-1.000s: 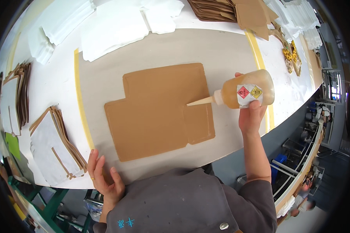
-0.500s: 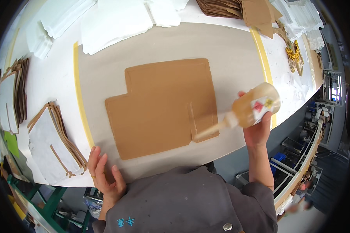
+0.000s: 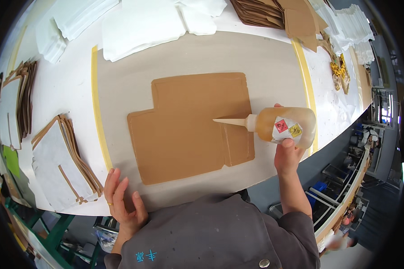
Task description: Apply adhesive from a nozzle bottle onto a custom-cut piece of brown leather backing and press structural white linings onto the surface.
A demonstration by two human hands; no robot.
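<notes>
A flat brown piece, perhaps leather or card, lies on the grey-beige work sheet, with a notch at its upper left and thin glossy lines along a strip at its right. My right hand is closed round a clear glue bottle of amber liquid with hazard labels. The bottle lies tilted on its side, its long pale nozzle pointing left, the tip over the upper end of that strip. Whether the tip touches the piece I cannot tell. My left hand rests at the table's near edge, fingers spread, holding nothing.
Stacks of white sheets lie along the far side. Brown pieces are piled at the far right, near a yellow-and-brown bundle. White-and-brown cut pieces stand at the left. Yellow tape edges the work sheet.
The nozzle tip has moved up and slightly left, from the strip's lower end to its upper end. The bottle has swung to nearly level. My left hand has hardly moved.
</notes>
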